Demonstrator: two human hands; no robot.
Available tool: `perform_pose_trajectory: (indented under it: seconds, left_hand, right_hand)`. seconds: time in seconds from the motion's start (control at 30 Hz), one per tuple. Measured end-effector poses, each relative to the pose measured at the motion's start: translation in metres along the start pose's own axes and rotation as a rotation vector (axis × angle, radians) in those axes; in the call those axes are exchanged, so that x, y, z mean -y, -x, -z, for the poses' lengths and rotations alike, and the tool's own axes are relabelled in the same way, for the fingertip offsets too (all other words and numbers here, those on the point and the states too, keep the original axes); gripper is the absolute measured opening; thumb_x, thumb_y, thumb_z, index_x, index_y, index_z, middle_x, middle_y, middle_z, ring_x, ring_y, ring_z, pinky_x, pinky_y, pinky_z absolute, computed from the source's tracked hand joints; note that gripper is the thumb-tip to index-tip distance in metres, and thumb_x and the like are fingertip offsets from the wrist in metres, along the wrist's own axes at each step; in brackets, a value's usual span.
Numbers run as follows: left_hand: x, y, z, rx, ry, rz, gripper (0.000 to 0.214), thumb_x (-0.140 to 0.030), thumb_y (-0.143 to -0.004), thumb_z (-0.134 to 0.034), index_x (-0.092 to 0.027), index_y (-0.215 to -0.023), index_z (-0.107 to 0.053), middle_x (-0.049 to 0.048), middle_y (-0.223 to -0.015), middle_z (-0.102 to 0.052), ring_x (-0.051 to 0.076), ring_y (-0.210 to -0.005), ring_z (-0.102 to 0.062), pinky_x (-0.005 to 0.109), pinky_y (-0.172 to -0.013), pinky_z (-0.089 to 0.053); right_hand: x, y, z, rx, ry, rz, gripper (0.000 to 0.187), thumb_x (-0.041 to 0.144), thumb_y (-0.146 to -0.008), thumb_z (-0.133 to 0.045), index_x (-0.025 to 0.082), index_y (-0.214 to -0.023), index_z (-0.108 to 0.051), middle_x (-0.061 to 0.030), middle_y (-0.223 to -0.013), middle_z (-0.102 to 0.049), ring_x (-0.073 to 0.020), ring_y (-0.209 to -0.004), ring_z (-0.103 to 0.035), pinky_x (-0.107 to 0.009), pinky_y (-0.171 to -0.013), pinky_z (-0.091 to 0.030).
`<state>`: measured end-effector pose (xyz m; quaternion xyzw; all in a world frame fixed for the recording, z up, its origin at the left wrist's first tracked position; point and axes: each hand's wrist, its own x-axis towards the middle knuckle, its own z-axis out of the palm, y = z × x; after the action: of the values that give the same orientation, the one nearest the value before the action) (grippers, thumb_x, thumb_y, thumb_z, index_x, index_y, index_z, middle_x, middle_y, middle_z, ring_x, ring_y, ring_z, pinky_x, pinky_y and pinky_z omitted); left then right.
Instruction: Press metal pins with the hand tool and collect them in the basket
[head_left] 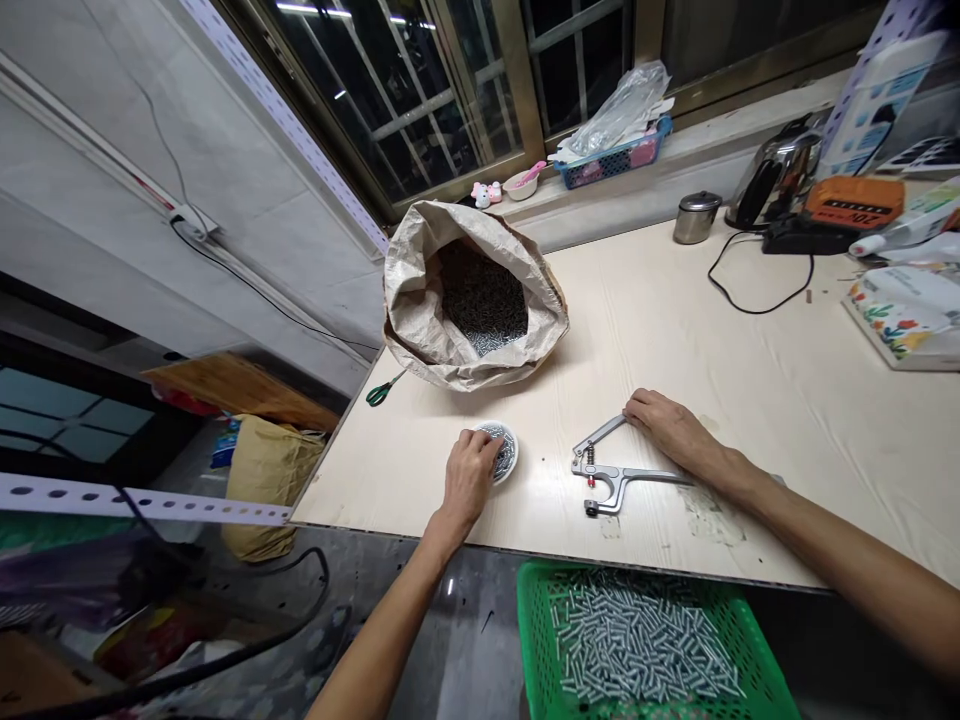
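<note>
My left hand [469, 472] reaches into a small white bowl [514, 462] of tiny silvery metal pieces. Its fingers are closed together over the bowl, and whatever they pinch is hidden. To the right, a metal hand-press plier [616, 480] lies on the table, its two long handles spread apart. The fingers of my right hand [667, 425] are closed on the end of its upper handle. A spring and a small red part show at the plier's jaw.
An open woven sack [465, 372] holding many dark and silvery metal pieces stands behind the bowl. Green-handled scissors [379, 393] lie left. A green basket [531, 640] of metal pins sits below the table's front edge. A lidded metal tin [696, 218] and kettle [780, 165] stand at the back right.
</note>
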<state>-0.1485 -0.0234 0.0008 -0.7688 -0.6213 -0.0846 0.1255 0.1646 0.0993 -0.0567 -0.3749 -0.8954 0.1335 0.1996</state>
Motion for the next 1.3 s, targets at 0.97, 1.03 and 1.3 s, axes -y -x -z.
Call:
perform_pose_trajectory:
  seconds: [0.97, 1.03, 1.3]
  left_hand:
    - [-0.064, -0.018, 0.03, 0.093, 1.749, 0.843, 0.04, -0.042, -0.058, -0.082, -0.012, -0.078, -0.066, 0.0007, -0.068, -0.063, 0.007, -0.055, -0.053, 0.021, -0.057, -0.047]
    - [-0.074, -0.019, 0.028, 0.108, 1.837, 0.861, 0.041, -0.042, -0.056, -0.084, -0.011, -0.077, -0.066, 0.0001, -0.066, -0.063, 0.007, -0.055, -0.053, 0.021, -0.058, -0.047]
    - [-0.094, -0.014, 0.003, 0.047, 1.855, 0.811, 0.035, -0.04, -0.06, -0.082, -0.011, -0.074, -0.068, -0.001, -0.057, -0.061, 0.008, -0.056, -0.057, 0.021, -0.062, -0.048]
  right_hand:
    - [0.11, -0.019, 0.017, -0.105, -0.664, 0.149, 0.033, 0.028, -0.096, -0.045, 0.026, -0.127, -0.056, -0.005, -0.097, -0.066, -0.0151, -0.086, -0.061, -0.034, -0.078, -0.05]
    - [0.117, -0.019, 0.01, -0.104, -0.703, 0.145, 0.031, 0.026, -0.095, -0.046, 0.026, -0.123, -0.059, -0.0045, -0.094, -0.066, -0.0145, -0.084, -0.061, -0.032, -0.077, -0.05]
    - [0.115, -0.003, 0.006, -0.128, -0.753, 0.036, 0.01, 0.023, -0.09, -0.053, 0.021, -0.095, -0.061, -0.0018, -0.088, -0.067, -0.0145, -0.08, -0.062, -0.03, -0.073, -0.049]
